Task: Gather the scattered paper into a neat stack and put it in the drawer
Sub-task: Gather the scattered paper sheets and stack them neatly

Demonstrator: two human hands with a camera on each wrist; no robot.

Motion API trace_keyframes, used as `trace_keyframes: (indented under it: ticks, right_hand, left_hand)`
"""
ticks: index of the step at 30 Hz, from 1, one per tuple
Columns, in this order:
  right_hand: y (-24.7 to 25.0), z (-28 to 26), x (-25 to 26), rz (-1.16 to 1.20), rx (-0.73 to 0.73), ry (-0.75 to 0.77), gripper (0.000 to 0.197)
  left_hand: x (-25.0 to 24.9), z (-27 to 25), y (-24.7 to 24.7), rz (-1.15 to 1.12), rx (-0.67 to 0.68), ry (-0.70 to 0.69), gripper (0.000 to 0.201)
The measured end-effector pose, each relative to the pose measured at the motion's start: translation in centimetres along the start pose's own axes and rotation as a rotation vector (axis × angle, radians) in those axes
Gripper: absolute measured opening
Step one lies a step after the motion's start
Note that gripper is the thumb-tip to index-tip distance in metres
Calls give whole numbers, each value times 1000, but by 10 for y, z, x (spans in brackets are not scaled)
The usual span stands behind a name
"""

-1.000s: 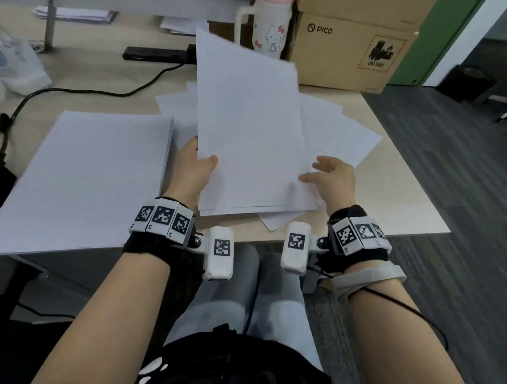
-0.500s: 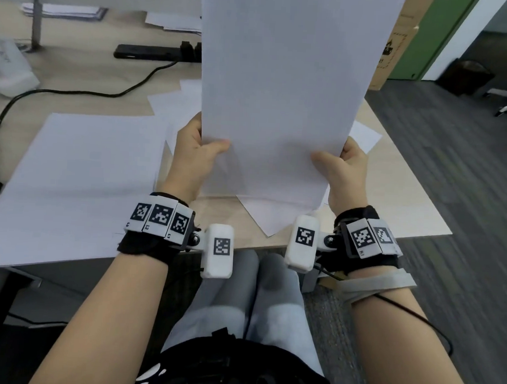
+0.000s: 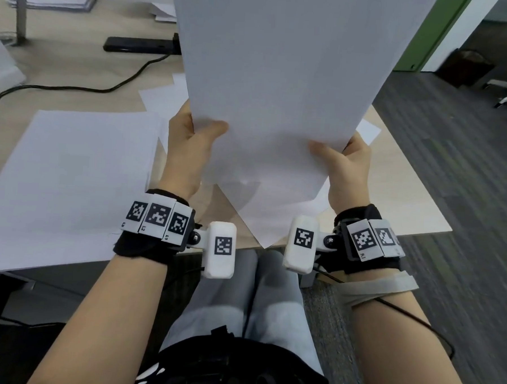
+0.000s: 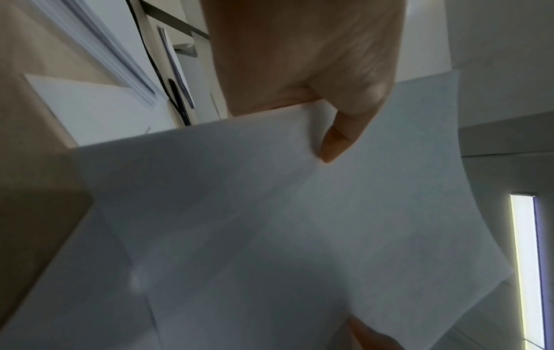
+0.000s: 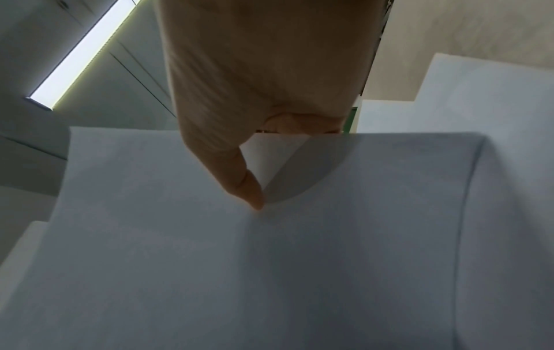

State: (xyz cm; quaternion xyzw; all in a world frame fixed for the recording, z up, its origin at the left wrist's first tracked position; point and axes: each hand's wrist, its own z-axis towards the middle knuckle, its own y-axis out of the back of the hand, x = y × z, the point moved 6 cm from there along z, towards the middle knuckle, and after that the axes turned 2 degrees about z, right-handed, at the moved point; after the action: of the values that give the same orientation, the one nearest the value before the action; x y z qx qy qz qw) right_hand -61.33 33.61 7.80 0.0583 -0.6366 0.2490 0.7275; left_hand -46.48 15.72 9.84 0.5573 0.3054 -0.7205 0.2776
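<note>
Paper stands upright, pinched at its sides by my left hand and right hand; loose thumbs could let unaligned sheets slide out.

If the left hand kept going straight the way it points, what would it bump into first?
The left hand points away across the desk while gripping the held paper. Straight ahead, the loose sheets lie first, then probably the black power strip. Depth is unclear, so it might pass above them.

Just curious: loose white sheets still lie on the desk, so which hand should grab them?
Probably the right hand: remaining loose white sheets lie nearer it, while the left hand can hold the raised white paper bundle.
</note>
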Motion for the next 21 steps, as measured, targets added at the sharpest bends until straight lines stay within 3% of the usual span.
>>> trace_keyframes:
  ticks: [3,5,8,10,12,15,18,21]
  right_hand:
    - [1,-4,-12,-11,20,-49,34]
    - [1,-5,-18,-55,29,-68,26]
    - [3,-3,-23,-135,25,-70,6]
    - [6,-1,-22,-152,-6,-65,10]
    - [12,1,-21,-133,-34,-76,8]
    - [26,3,-21,-103,-69,-106,3]
    - [42,5,-23,-138,-112,-148,3]
    - [59,8,-28,-165,-157,-202,9]
  left_hand:
    - [4,-4,0,-24,-21,14,20]
    - [11,-5,-2,-15,-37,67,14]
    - [16,-3,-4,47,-21,109,29]
    - [16,1,-4,123,1,99,40]
    - [22,6,1,226,-28,134,48]
    - [46,9,15,423,-83,303,54]
    - [66,5,20,674,-26,474,51]
    - [76,2,17,864,40,490,61]
